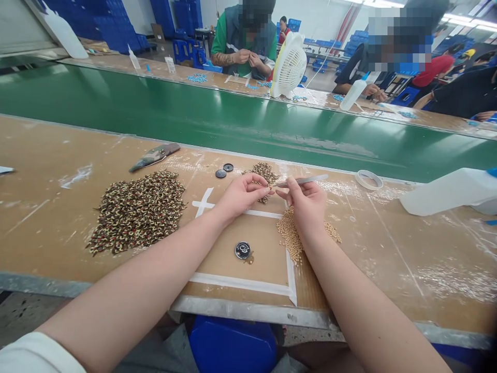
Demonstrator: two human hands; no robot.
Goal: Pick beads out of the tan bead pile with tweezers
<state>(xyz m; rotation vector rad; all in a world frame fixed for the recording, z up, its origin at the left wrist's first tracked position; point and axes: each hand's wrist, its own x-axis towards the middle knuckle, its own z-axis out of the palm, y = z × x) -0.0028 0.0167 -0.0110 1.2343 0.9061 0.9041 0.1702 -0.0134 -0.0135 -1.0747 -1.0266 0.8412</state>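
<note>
My left hand is closed in a pinch above a small pile of dark-and-cream pieces; what its fingertips hold is too small to name. In my right hand are metal tweezers, their tip pointing at the left fingertips. Beneath the right hand lies a heap of small beige beads. A larger pile of dark-brown and cream pieces with red spots spreads out left of my left arm. Nearer me, a round black dish with shiny contents sits inside white tape lines.
Two dark discs and a camouflage-patterned pouch lie near the far edge. To the right are a tape roll and a white bottle on its side. Beyond a green conveyor belt, people work beside a fan.
</note>
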